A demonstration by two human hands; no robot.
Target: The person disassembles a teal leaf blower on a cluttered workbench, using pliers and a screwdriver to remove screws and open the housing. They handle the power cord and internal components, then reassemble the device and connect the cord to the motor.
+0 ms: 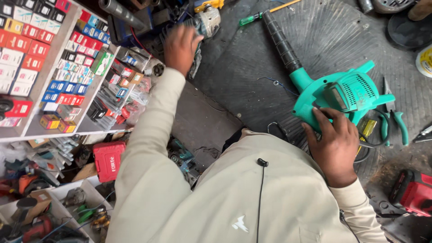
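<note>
Teal electric blower (342, 92) lying on its side on the ribbed dark rubber mat (333, 31), right of centre, black ribbed nozzle (281, 42) angled up and left toward a green-handled screwdriver (249, 19). Far left: white shelving (54, 58) packed with small red, blue and white cartons; below it a red plastic tool case (108, 160) and an open bin (87, 198) of worn power tools. Upper centre: left hand (181, 47) extended at the end of a beige sleeve (153, 126), palm down, fingers curled onto a grey rag (196, 60) just beside a grey angle grinder (207, 20); grip on the rag apparent, firmness not determinable because of motion blur. Centre right: right hand (335, 144) laid flat on the rear handle area of the blower, fingers spread and partly curved over the housing, pressing rather than clasping around it. Immediately right of the blower: green-handled pliers (396, 123) on the mat, touching or nearly touching the casing; a yellow-handled tool (368, 128) partly hidden under the blower. Lower right corner: red and black power tool (411, 191) on the floor, well apart from the hand. Upper right edge: white round container (424, 60), partly out of view.
</note>
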